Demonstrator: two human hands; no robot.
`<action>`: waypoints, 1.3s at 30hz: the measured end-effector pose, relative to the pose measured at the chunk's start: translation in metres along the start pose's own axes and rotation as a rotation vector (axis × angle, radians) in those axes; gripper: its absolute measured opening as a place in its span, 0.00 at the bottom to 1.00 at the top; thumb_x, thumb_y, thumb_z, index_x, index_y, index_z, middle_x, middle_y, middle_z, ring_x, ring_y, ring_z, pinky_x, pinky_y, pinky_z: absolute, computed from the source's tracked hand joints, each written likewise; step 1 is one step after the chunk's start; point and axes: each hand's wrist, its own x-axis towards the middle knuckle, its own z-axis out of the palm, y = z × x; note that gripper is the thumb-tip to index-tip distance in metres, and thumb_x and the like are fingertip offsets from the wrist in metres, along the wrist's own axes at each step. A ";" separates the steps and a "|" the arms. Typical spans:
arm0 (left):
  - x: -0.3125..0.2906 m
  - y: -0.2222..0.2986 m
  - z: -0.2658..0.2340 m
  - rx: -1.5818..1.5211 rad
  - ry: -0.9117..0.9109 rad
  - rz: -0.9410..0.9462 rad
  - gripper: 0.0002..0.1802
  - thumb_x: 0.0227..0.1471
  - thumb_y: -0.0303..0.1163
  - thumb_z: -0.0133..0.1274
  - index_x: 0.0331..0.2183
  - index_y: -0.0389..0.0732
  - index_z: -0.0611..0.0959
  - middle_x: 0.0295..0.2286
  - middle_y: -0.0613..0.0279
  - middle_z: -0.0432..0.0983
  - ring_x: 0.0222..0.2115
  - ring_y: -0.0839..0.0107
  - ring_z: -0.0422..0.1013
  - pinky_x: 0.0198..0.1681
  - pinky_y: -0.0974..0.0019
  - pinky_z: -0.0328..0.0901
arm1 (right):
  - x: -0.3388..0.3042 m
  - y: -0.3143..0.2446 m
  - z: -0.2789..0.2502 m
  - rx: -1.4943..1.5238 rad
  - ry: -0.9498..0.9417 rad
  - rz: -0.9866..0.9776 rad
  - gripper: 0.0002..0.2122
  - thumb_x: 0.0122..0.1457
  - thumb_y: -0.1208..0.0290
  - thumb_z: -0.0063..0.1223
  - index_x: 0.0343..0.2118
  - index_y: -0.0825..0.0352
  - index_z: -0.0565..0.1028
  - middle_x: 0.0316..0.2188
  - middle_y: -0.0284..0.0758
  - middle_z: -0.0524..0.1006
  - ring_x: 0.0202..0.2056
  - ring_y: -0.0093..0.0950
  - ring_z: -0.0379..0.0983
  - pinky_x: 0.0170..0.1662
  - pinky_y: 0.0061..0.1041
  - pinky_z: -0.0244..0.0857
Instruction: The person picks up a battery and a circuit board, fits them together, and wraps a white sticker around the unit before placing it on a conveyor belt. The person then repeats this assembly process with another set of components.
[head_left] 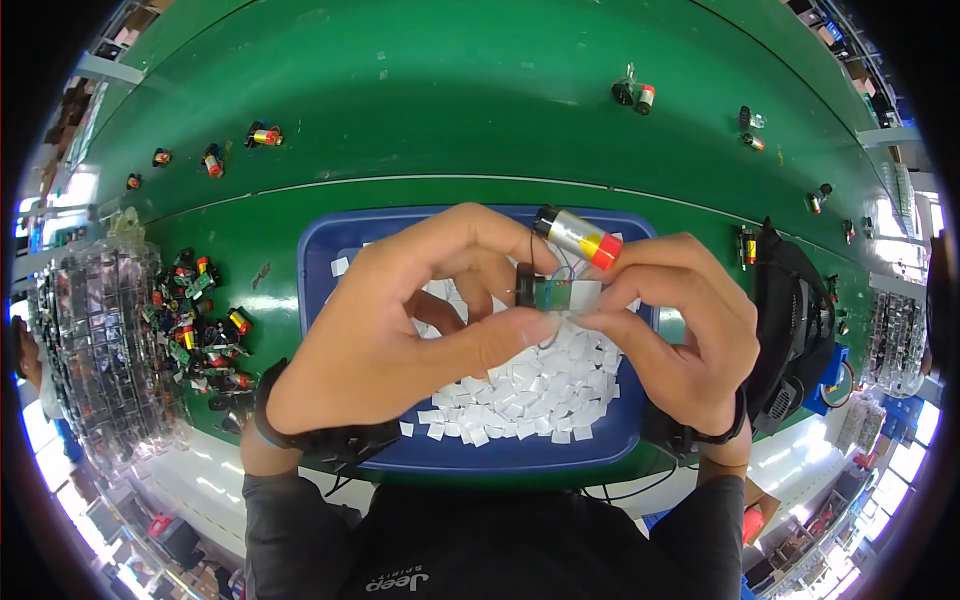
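The small green circuit board (pixel 553 294) was up above the tray, between the two hands, with its wired silver, yellow and red battery (pixel 580 238) at one o'clock from it. The left hand (pixel 400 320) pinched the board's near edge under its thumb, the other fingers curled behind. The right hand (pixel 690 330) had thumb and forefinger nearly closed on a white square (pixel 585 294) at the board's three o'clock side. The square looked about half-way to being placed; whether it was already stuck down could not be told.

Below lay the blue tray (pixel 315 290), with plenty of white pieces (pixel 525 400) loose in it. At nine o'clock a heap of battery assemblies (pixel 205 330) sat beside the tray; whether these were finished did not show. More units (pixel 265 135) lay at ten to eleven o'clock, others (pixel 640 95) around one, all apparently awaiting handling or passing on.
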 end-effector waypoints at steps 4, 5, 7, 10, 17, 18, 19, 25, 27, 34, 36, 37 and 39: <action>0.002 -0.004 -0.001 -0.054 -0.014 0.014 0.19 0.49 0.18 0.60 0.45 0.30 0.77 0.37 0.58 0.77 0.30 0.79 0.73 0.26 0.72 0.74 | -0.004 -0.003 0.004 0.258 0.040 0.195 0.09 0.47 0.84 0.65 0.31 0.73 0.76 0.36 0.42 0.77 0.34 0.26 0.76 0.37 0.22 0.71; 0.003 -0.005 0.000 -0.025 -0.011 0.051 0.19 0.50 0.19 0.60 0.45 0.31 0.77 0.36 0.58 0.77 0.30 0.79 0.73 0.26 0.72 0.74 | -0.006 -0.003 0.005 0.355 0.064 0.274 0.09 0.49 0.85 0.64 0.32 0.73 0.76 0.37 0.43 0.77 0.35 0.25 0.76 0.37 0.21 0.71; 0.002 -0.006 0.002 0.034 -0.004 0.123 0.20 0.50 0.19 0.60 0.46 0.31 0.76 0.35 0.59 0.77 0.31 0.79 0.72 0.26 0.72 0.74 | -0.006 0.000 0.003 0.405 0.074 0.310 0.08 0.50 0.84 0.64 0.33 0.73 0.76 0.37 0.42 0.77 0.34 0.25 0.76 0.35 0.21 0.71; 0.002 0.000 0.000 -0.037 0.018 0.020 0.19 0.51 0.20 0.60 0.46 0.31 0.77 0.35 0.60 0.76 0.31 0.79 0.71 0.27 0.73 0.74 | -0.004 0.005 -0.004 0.511 0.093 0.382 0.07 0.53 0.84 0.63 0.35 0.71 0.77 0.37 0.39 0.78 0.33 0.23 0.77 0.32 0.20 0.71; 0.002 -0.002 0.004 -0.024 0.016 0.022 0.20 0.52 0.22 0.60 0.47 0.33 0.77 0.35 0.62 0.76 0.31 0.79 0.71 0.29 0.73 0.73 | 0.008 -0.013 -0.019 -0.323 0.044 -0.011 0.09 0.48 0.79 0.64 0.33 0.68 0.76 0.45 0.42 0.76 0.44 0.36 0.74 0.45 0.33 0.69; 0.001 -0.002 0.005 -0.007 -0.005 0.037 0.20 0.52 0.22 0.60 0.48 0.34 0.77 0.35 0.62 0.76 0.31 0.79 0.71 0.30 0.73 0.73 | 0.008 -0.014 -0.017 -0.323 0.044 -0.008 0.09 0.48 0.79 0.64 0.33 0.68 0.76 0.45 0.42 0.76 0.44 0.36 0.74 0.45 0.33 0.69; 0.000 -0.002 0.006 0.010 -0.026 0.053 0.20 0.52 0.22 0.60 0.48 0.34 0.77 0.35 0.62 0.76 0.31 0.79 0.71 0.30 0.73 0.73 | 0.008 -0.015 -0.014 -0.340 0.016 -0.055 0.10 0.47 0.77 0.65 0.32 0.67 0.76 0.46 0.42 0.76 0.45 0.38 0.73 0.47 0.34 0.67; 0.003 -0.007 0.012 0.074 -0.073 0.127 0.21 0.53 0.29 0.63 0.48 0.40 0.76 0.31 0.61 0.77 0.24 0.75 0.73 0.27 0.71 0.71 | 0.004 -0.003 -0.015 -0.323 -0.060 -0.164 0.12 0.42 0.74 0.69 0.29 0.64 0.76 0.49 0.41 0.74 0.49 0.42 0.70 0.51 0.39 0.64; 0.005 -0.007 0.015 0.058 -0.089 0.065 0.23 0.52 0.29 0.63 0.49 0.40 0.76 0.31 0.59 0.78 0.23 0.75 0.72 0.26 0.70 0.71 | 0.002 0.000 -0.019 -0.299 -0.060 -0.159 0.12 0.41 0.74 0.69 0.29 0.63 0.76 0.49 0.41 0.74 0.49 0.42 0.71 0.51 0.39 0.64; 0.011 -0.001 0.033 0.117 -0.038 0.002 0.30 0.47 0.23 0.65 0.53 0.40 0.76 0.33 0.64 0.74 0.26 0.80 0.70 0.27 0.75 0.67 | -0.006 0.011 -0.016 -0.388 0.069 -0.191 0.13 0.40 0.77 0.70 0.29 0.64 0.76 0.48 0.42 0.75 0.47 0.42 0.72 0.49 0.39 0.66; 0.011 0.000 0.036 0.151 -0.037 0.019 0.30 0.47 0.23 0.65 0.53 0.41 0.75 0.33 0.64 0.74 0.25 0.80 0.70 0.27 0.75 0.67 | -0.006 0.013 -0.013 -0.407 0.093 -0.212 0.14 0.40 0.79 0.70 0.30 0.65 0.75 0.46 0.42 0.76 0.45 0.41 0.74 0.45 0.37 0.69; 0.011 0.000 0.037 0.191 -0.030 0.038 0.30 0.47 0.23 0.65 0.53 0.41 0.75 0.33 0.63 0.74 0.25 0.80 0.70 0.26 0.74 0.67 | -0.006 0.014 -0.012 -0.417 0.105 -0.223 0.14 0.40 0.80 0.70 0.30 0.65 0.75 0.44 0.42 0.77 0.43 0.41 0.75 0.43 0.35 0.70; 0.012 0.001 0.039 0.271 -0.018 0.075 0.30 0.47 0.23 0.65 0.53 0.41 0.75 0.32 0.63 0.74 0.24 0.80 0.70 0.26 0.74 0.66 | -0.007 0.016 -0.013 -0.403 0.094 -0.207 0.14 0.41 0.80 0.69 0.30 0.65 0.75 0.43 0.42 0.77 0.41 0.39 0.76 0.41 0.33 0.71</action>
